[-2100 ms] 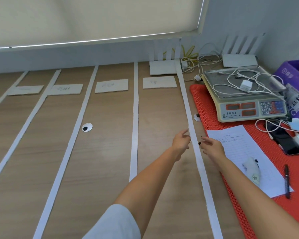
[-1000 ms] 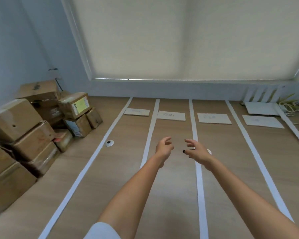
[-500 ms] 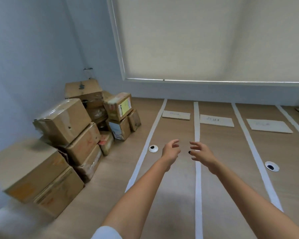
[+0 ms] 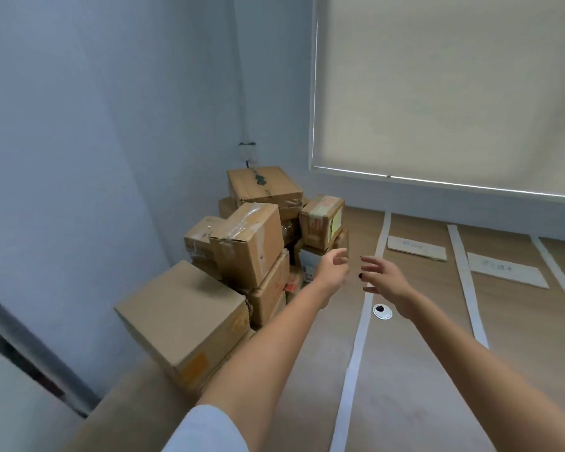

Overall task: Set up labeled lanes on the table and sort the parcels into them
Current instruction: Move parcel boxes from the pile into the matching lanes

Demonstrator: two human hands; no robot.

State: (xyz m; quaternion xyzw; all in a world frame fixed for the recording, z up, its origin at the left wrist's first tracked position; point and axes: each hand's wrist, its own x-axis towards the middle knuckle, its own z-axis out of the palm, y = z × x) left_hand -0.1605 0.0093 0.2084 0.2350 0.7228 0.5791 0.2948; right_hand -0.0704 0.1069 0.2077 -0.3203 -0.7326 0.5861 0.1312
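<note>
1. The left hand [image 4: 331, 270] is in the middle of the frame, up in the air, with its fingers loose and spread. It holds nothing.
2. The right hand [image 4: 384, 278] is just beside it, a little to the right. Its fingers are spread too, and it holds nothing.
3. The boxes [image 4: 242, 256] sit in a pile at the left of the frame, in the corner by the blue wall [image 4: 95, 158]. Some lie flat and some are tipped.
4. The left hand is near the boxes at the right side of the pile. I cannot tell if it touches one.
5. The brown surface [image 4: 405, 370] has long white strips [image 4: 356, 347] on it. They run from the bottom of the frame up toward the window blind [image 4: 454, 86].
6. Two label cards [image 4: 416, 247] lie flat between the strips at the right of the frame. Their long sides go across the lanes.
7. A small round hole [image 4: 382, 310] sits in the surface under the right wrist.
</note>
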